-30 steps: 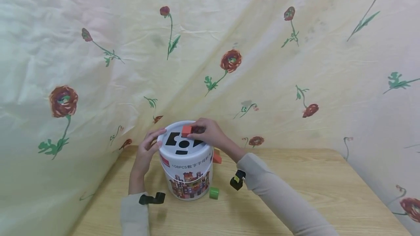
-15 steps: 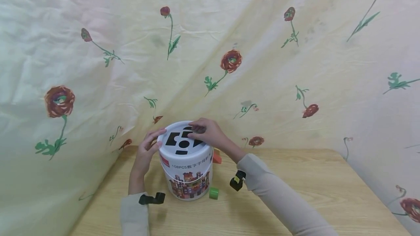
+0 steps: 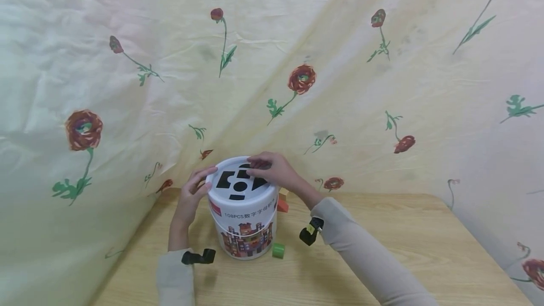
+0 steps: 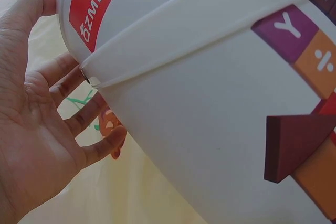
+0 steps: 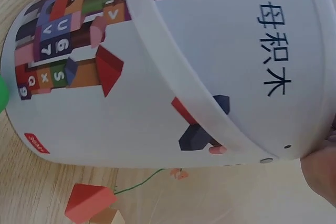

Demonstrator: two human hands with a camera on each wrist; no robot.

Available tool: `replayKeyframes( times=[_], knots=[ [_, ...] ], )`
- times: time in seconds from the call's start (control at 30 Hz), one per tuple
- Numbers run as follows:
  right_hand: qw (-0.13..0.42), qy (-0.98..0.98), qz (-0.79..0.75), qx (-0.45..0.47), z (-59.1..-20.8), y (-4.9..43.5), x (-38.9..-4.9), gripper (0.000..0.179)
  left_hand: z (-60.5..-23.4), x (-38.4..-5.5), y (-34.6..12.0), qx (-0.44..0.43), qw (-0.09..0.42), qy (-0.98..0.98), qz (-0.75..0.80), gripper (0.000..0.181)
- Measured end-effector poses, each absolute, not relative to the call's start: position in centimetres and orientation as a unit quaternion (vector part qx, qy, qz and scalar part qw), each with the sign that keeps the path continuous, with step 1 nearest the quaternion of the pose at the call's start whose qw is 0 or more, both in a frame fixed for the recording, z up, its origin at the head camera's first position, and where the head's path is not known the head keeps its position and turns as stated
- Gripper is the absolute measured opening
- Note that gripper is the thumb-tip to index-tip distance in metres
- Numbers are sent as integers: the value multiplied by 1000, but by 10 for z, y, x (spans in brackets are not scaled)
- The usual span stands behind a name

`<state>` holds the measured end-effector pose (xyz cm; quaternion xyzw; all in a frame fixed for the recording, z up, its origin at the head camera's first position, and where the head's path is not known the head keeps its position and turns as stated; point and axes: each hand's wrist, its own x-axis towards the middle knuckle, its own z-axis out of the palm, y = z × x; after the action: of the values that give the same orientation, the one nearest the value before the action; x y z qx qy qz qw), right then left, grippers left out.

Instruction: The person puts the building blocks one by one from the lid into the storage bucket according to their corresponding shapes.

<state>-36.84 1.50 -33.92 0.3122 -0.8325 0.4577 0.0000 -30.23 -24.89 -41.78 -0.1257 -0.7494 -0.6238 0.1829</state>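
A white bucket (image 3: 246,223) with a thin handle and printed building blocks stands upright on the wooden table. Black shaped holes, among them a circle and a square, are cut in its white lid (image 3: 220,193). My left hand (image 3: 190,197) rests against the lid's left rim; in the left wrist view its spread fingers (image 4: 68,72) touch the bucket's side. Over the far right of the lid is my right hand (image 3: 278,173), its fingertips right at the square hole, with no block showing between them. Most of that hand lies outside the right wrist view.
A green cylinder block (image 3: 278,250) is on the table at the bucket's front right. Behind the bucket's right side lie a red triangular block (image 5: 86,203) and a plain wooden block (image 5: 108,217). Flowered cloth (image 3: 272,60) hangs along the back and sides.
One second ago my right hand pinched a red block over the square hole. The block has since gone from sight and that hole shows black. The left hand stays at the rim.
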Motion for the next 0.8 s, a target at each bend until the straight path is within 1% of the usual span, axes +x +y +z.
replayKeyframes(
  times=[0.13, 0.37, 0.67, 0.8],
  knots=[
    [-12, -818, 478, 321, -340, 19, -371, 40, -418, -302, -248, -124, 183, -748, -626, 40],
    [-7, -804, 496, 328, -340, 26, -371, 38, -417, -303, -247, -126, 181, -748, -626, 41],
    [51, -809, 499, 305, -349, 43, -369, 37, -417, -303, -247, -123, 184, -755, -617, 41],
    [57, -804, 511, 299, -356, 55, -371, 39, -417, -303, -248, -119, 183, -754, -620, 41]
  ],
)
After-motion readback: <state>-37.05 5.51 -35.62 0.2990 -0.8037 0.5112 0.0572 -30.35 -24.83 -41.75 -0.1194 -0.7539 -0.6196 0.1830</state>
